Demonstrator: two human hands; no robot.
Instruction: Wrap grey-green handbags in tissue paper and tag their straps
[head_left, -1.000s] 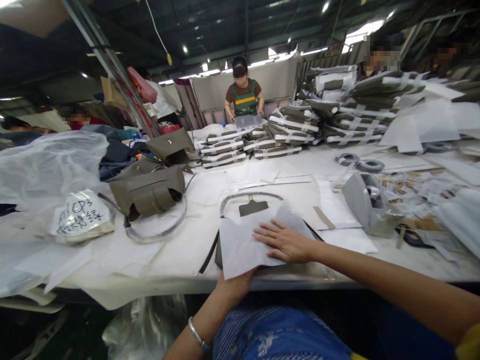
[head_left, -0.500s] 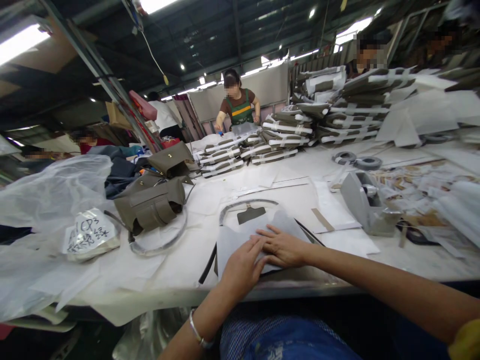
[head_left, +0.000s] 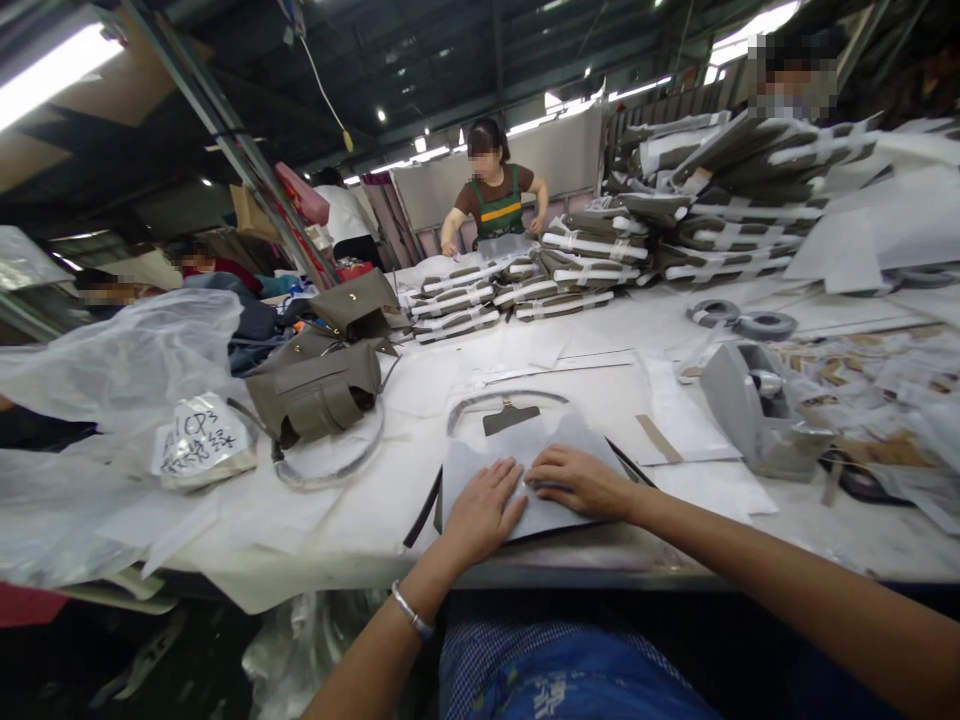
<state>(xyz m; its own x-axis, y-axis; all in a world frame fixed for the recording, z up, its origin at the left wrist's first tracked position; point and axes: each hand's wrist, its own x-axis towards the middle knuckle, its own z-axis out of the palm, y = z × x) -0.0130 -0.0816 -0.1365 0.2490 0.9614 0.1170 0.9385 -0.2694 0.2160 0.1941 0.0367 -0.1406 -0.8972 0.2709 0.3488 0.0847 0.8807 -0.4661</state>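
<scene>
"Judging by how the pale paper lies, how far along is it?"

"Partway, I'd say. It covers most of the dark bag, which lies at the near edge of the white table. Nothing I can see fastens the sheet down, and the curved handle (in what looks like a clear sleeve), the dark tab and the loose strap on the left are outside it."

"And the hands?"

"Both on the paper, side by side. The left hand lies nearly flat, fingers extended, thumb apart, grasping nothing. The right hand has its fingers bent, tips against the sheet; I can't tell whether they pinch it."

"What else is undone?"

"Another bag, off to the left, shows its bare front. Beyond are piled bundles with white padding, which look further along."

"What can't you make out?"

"The bag's front, mostly hidden by the paper and hands. The right thumb is hard to find, and I can't see whether anything sits between sheet and bag. Both forearms run out of view at the bottom and side."
</scene>
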